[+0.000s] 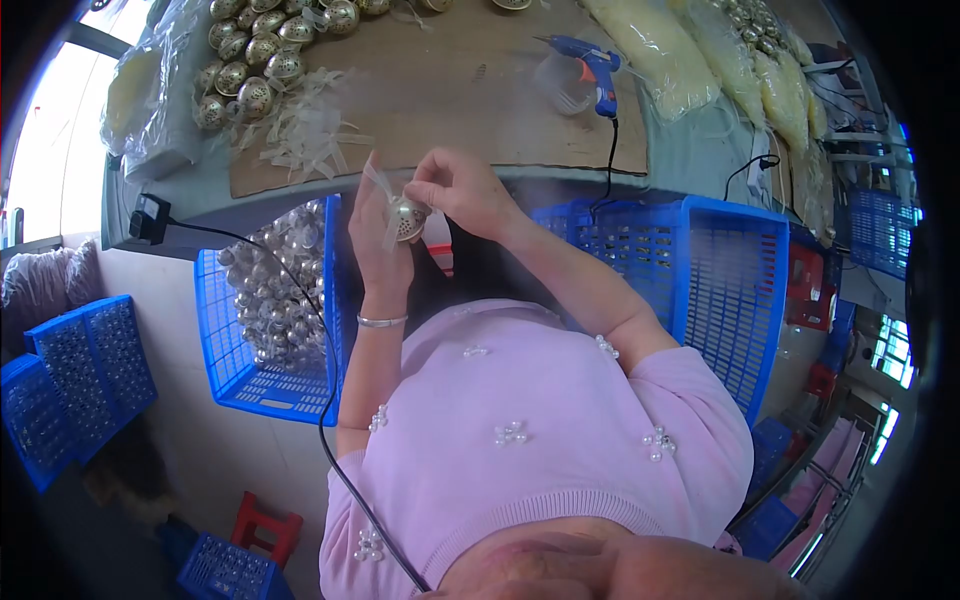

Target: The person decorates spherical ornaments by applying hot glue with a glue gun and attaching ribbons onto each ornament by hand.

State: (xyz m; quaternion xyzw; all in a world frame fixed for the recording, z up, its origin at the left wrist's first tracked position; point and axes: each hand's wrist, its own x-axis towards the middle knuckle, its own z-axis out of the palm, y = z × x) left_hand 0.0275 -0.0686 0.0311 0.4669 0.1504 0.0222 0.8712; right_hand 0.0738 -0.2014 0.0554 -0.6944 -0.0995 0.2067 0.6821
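Note:
In front of my lap, at the table's near edge, my left hand (378, 240) is closed around a gold perforated ball ornament (409, 220). A sheer whitish ribbon (380, 182) rises from the ornament past the fingers. My right hand (462, 192) is bent over the ornament's upper side, thumb and fingers pinched together against it. Whatever small part lies between those fingertips is hidden. Beyond my left hand, cut pieces of sheer ribbon (312, 125) lie in a loose heap on the cardboard sheet (440, 90).
Several similar ball ornaments (262, 48) sit at the back left. A blue glue gun (597, 75) with its cord lies at the right. Below the table stand a blue crate (285, 408) of ornaments and another blue crate (735, 215). A black cable (300, 295) crosses on the left.

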